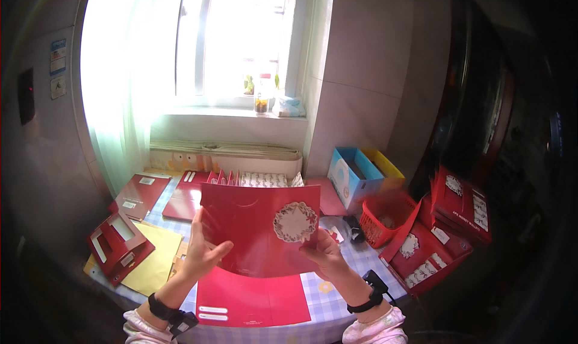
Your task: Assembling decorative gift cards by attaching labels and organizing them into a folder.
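Observation:
Between my two hands a red card sheet point(253, 235) with a printed wreath is held up, slightly bowed. My left hand point(203, 249) grips its left edge, thumb on the near face and fingers at the edge. At the lower right edge, my right hand point(325, 253) pinches the sheet below the wreath. Beneath it a second red card sheet point(257, 303) with two white label boxes lies flat on the checked tablecloth point(327, 303), partly hidden by the raised one.
Red folders point(142, 195) and yellow paper point(156, 258) lie left. Behind the sheet stand patterned cards point(264, 179). At right are a blue box point(354, 177), a yellow box point(388, 168), a red plastic basket point(388, 222) and a red carton point(422, 258) beside stacked red packs point(460, 208).

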Action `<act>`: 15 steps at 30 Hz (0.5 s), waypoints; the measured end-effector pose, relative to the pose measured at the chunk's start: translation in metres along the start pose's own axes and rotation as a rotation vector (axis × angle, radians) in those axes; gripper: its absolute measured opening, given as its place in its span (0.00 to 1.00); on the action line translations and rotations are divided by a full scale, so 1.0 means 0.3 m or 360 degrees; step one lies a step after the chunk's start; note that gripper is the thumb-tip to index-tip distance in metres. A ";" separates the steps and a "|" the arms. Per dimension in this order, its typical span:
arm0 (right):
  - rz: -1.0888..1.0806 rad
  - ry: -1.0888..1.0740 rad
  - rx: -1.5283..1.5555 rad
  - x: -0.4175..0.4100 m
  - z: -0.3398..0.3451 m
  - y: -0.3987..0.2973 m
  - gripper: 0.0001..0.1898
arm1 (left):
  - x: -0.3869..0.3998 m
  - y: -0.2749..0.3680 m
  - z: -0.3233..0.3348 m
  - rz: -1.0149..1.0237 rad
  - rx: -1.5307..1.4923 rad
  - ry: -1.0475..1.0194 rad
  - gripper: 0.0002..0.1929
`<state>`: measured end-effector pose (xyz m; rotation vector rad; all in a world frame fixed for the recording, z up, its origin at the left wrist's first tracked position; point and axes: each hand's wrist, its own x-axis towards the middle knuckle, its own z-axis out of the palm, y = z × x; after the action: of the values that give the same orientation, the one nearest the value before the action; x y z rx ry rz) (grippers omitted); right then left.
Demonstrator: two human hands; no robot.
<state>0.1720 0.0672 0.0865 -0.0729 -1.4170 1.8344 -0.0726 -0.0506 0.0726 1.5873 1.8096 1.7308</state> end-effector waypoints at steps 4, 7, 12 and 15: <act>-0.0201 -0.0140 -0.0103 0.098 0.003 0.048 0.20 | 0.119 -0.073 0.015 -0.0114 -0.1035 -0.0141 0.49; -0.0208 -0.0126 -0.0220 0.159 -0.027 0.122 0.17 | 0.142 -0.063 0.036 -0.0104 -0.1522 -0.0320 0.46; -0.0164 -0.0116 -0.0376 0.171 -0.072 0.294 0.15 | 0.098 -0.193 0.062 -0.0235 -0.1740 -0.0484 0.35; -0.0134 -0.0083 -0.0379 0.153 -0.082 0.358 0.18 | 0.069 -0.223 0.066 -0.0349 -0.1784 -0.0331 0.26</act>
<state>0.0940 0.1091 0.0063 -0.0845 -1.6453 1.6036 -0.1034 -0.0066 0.0235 0.9612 0.6037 1.8249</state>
